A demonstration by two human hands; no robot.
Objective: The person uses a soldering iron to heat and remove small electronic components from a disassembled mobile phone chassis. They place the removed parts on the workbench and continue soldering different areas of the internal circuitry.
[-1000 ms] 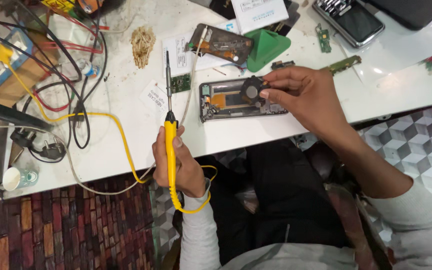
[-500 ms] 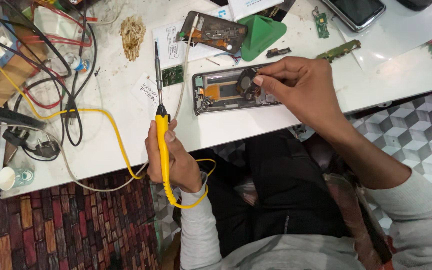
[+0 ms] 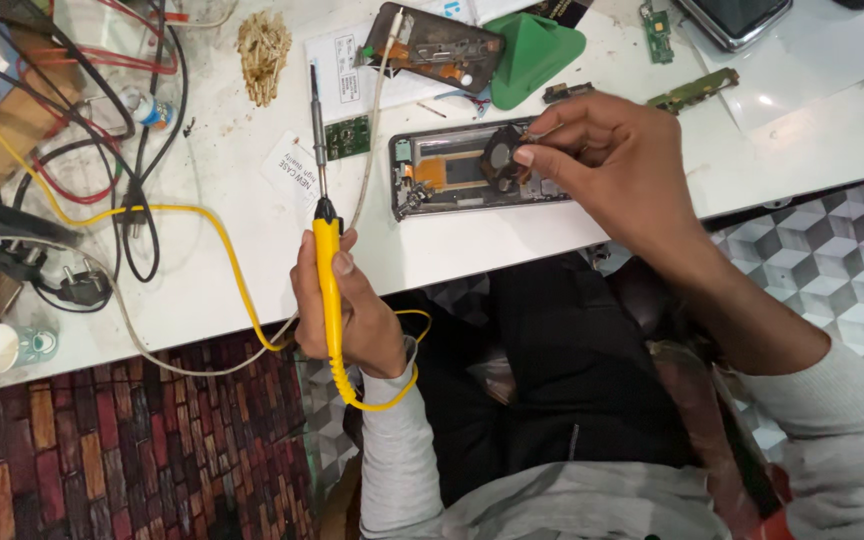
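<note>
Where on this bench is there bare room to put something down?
Bare white table lies right of the right hand, and along the front edge below the opened phone. The left end, around the black cables, is crowded.

My worktop [image 3: 812, 130] is a plain white slab, scuffed and grimy toward the left end, bright under even light. The floor [image 3: 132, 450] below is a mix: reddish-brown brick-pattern covering on the left, grey and white cube-pattern tiles [image 3: 822, 260] on the right.
</note>
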